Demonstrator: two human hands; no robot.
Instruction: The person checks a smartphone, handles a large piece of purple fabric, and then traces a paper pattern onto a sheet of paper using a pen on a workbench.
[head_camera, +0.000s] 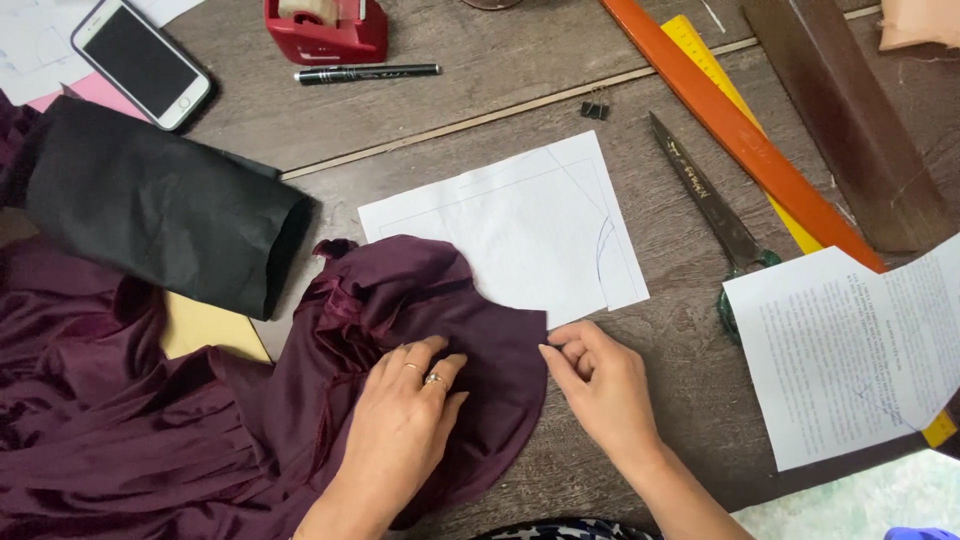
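Two hands are on the wooden counter (480, 80). I see the dark purple fabric (300, 380) over the white paper pattern (520, 230); my left hand (405, 420) presses flat, fingers apart, while my right hand (600, 385) pinches the fabric edge.

Fabric (330, 380) partly over paper pattern (520, 225)

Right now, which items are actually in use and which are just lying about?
In use:
- left hand, flat on the maroon fabric
- right hand, pinching the fabric edge
- white paper pattern, partly under the fabric

Lying about:
- scissors
- rulers
- phone
- pen
- tape dispenser
- binder clip
- black roll
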